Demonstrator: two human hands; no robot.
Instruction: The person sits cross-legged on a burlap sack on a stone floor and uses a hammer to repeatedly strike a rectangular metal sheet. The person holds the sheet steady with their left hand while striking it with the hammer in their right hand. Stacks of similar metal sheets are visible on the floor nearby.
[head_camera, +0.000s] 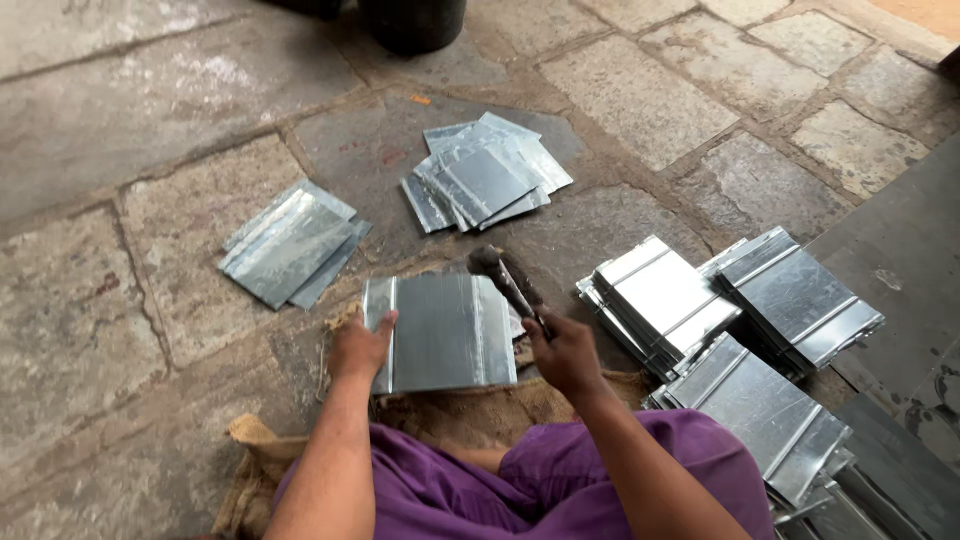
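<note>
Left hand (362, 345): fingers curled over the left edge of a flat metal sheet (440, 332), pressing it down, thumb on top.
Right hand (566, 352): closed in a fist around the handle of a hammer (505, 278), whose dark head is raised just above the sheet's upper right corner.
Metal sheet: grey, rectangular, with raised folds running along its length; it lies between the two hands, on a piece of burlap sacking (470, 410) spread over the stone floor (120, 120).
Beyond the left hand: a small pile of sheets (292, 243), well apart from the held one.
Beyond both hands: a fanned heap of sheets (485, 172), further out on the floor.
Right of the right hand: a neat stack (658, 297) just beside it, a second stack (797, 297) behind that, and a third (765, 415) nearer the person's knee.
Clothing: purple cloth (520, 480) covers the lap under both forearms.
Far edge: a dark round container (415, 22), cut off by the frame.
</note>
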